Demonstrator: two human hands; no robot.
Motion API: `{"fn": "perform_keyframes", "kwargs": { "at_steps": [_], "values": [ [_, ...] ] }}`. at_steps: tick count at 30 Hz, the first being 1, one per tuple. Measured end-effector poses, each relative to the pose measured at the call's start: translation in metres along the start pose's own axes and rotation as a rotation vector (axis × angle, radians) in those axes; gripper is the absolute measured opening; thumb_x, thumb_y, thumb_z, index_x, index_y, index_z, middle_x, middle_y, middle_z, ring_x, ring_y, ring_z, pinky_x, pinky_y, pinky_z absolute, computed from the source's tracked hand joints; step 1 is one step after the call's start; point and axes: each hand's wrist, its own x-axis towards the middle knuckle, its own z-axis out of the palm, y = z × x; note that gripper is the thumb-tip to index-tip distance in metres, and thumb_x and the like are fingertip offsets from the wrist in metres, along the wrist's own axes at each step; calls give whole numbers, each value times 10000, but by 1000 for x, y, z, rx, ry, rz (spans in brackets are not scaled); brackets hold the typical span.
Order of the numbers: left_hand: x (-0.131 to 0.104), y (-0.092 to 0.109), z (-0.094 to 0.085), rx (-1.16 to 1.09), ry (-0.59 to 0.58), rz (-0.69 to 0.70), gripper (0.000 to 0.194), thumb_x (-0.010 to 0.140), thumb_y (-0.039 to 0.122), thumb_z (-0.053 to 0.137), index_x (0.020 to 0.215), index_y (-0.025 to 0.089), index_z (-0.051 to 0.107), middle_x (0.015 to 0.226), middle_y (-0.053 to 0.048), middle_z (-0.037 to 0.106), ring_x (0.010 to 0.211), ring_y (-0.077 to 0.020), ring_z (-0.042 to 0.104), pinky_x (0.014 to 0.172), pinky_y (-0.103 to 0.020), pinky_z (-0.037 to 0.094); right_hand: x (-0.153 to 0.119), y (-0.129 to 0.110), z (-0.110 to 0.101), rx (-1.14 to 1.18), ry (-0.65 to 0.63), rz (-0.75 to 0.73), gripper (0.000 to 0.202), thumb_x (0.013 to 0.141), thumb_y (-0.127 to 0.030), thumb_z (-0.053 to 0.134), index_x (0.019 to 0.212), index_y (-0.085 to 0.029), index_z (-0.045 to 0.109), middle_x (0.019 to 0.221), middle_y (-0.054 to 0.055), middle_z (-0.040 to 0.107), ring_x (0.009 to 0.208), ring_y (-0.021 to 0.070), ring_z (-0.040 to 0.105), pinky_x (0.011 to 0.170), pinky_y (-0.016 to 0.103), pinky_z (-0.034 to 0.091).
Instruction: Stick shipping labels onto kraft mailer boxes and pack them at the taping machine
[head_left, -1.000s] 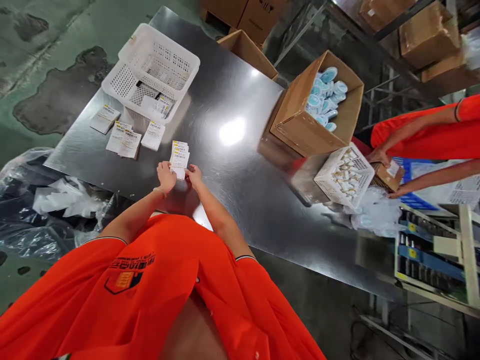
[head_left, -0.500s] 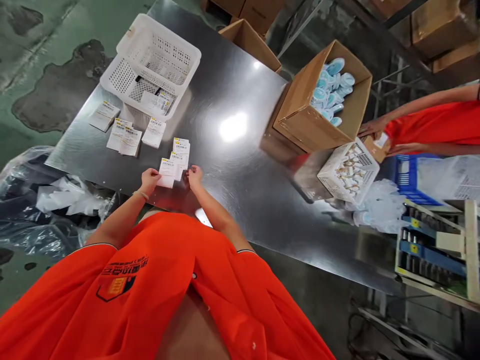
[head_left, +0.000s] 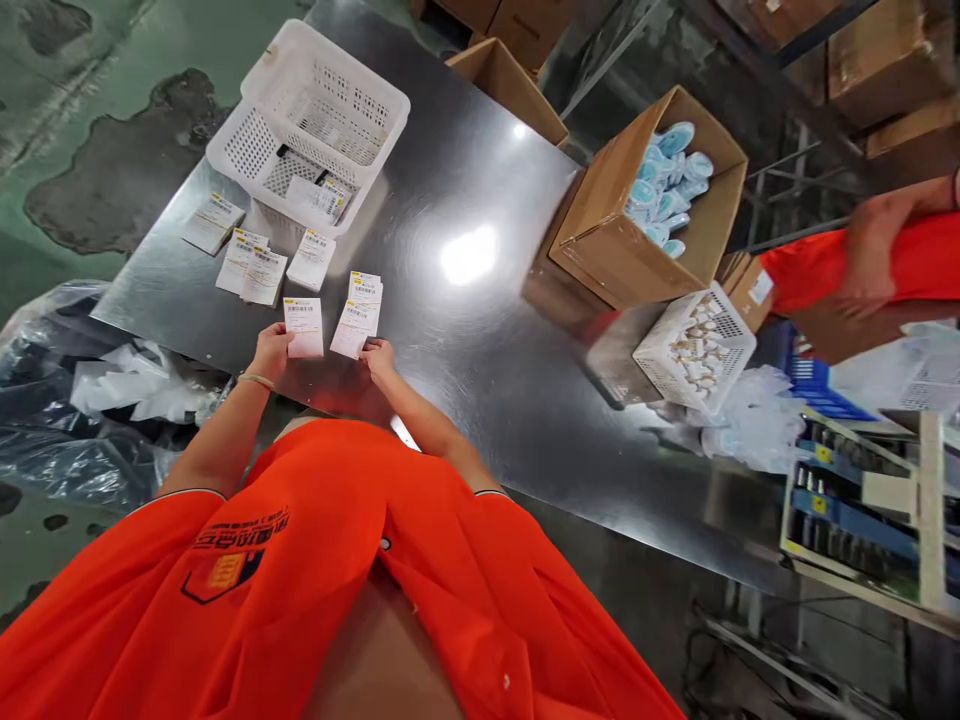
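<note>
Slip of rectangular white paper pinched in nearly closed left hand, beside overlapping white paper slips touched by curled right hand, grip unclear

Head-worn view, steeply down onto table

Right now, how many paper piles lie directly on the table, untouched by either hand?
4: a leftmost pile; a middle pile partly covered by a front pile; a separate pile to their right. Others may be hidden underneath.
</note>
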Motion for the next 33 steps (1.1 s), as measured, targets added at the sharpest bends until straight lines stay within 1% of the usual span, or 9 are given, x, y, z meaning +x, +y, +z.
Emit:
{"fn": "perform_keyframes", "kwargs": {
  "at_steps": [6, 12, 15, 18, 21, 24, 26, 29, 33],
  "values": [
    [7, 3, -4, 91, 59, -4, 207, 618, 115, 735, 718, 193, 571, 676, 10, 624, 758, -200, 700, 762, -339, 637, -1, -7, 9, -18, 78, 65, 370, 651, -12, 730, 898, -241, 578, 834, -41, 732, 854, 174, 744, 816, 291, 619],
    [16, 4, 2, 146, 94, 31, 211, 618, 112, 727, 740, 197, 577, 690, 16, 618, 757, -195, 684, 773, -339, 626, -1, -8, 9, -91, 84, 7, 262, 678, -64, 722, 817, -247, 597, 773, -49, 698, 853, 178, 718, 856, 303, 606],
    [18, 6, 1, 293, 112, 105, 203, 652, 117, 713, 776, 206, 578, 777, -24, 650, 893, -253, 722, 877, -413, 643, -5, -8, 2, -68, 42, -27, 242, 674, -65, 679, 832, -240, 624, 765, -56, 696, 830, 165, 707, 832, 283, 604],
    [14, 10, 4, 482, 225, 270, 302, 674, 76, 731, 937, 193, 637, 1105, -130, 697, 1272, -365, 662, 1153, -567, 544, -6, -11, -24, 6, 90, -109, 253, 688, -72, 644, 885, -231, 641, 826, -42, 735, 836, 155, 703, 822, 265, 604],
    [8, 14, 26, 607, 153, 437, 411, 749, 30, 735, 1127, 171, 655, 1362, -187, 619, 1397, -380, 581, 1287, -574, 416, -2, -18, -67, 87, 290, -137, 246, 695, -73, 624, 893, -219, 620, 870, -24, 758, 842, 147, 702, 840, 262, 607],
    [1, 13, 69, 625, -54, 394, 319, 842, 31, 732, 1127, 148, 648, 1290, -177, 624, 1242, -336, 655, 1221, -507, 478, 5, -24, -108, 130, 462, -68, 232, 681, -61, 609, 845, -222, 580, 816, -25, 730, 805, 149, 696, 816, 274, 612],
    [-3, 9, 98, 624, -83, 358, 339, 845, 54, 792, 1130, 143, 632, 1272, -175, 614, 1256, -341, 642, 1200, -501, 480, 9, -25, -122, 139, 502, -29, 235, 672, -56, 608, 814, -233, 544, 761, -33, 693, 773, 157, 687, 774, 283, 612],
    [-11, -1, 125, 641, -63, 329, 506, 791, 87, 903, 1194, 130, 599, 1386, -222, 545, 1359, -388, 577, 1199, -532, 445, 11, -25, -125, 145, 474, -23, 234, 678, -66, 627, 801, -239, 529, 710, -43, 659, 715, 157, 665, 700, 273, 595],
    [-21, -13, 130, 630, -52, 324, 524, 785, 84, 916, 1199, 144, 600, 1395, -213, 522, 1349, -375, 573, 1142, -494, 471, 14, -26, -106, 141, 332, -64, 192, 734, -125, 675, 834, -238, 556, 667, -69, 621, 583, 117, 561, 554, 211, 492]
  ]
}}
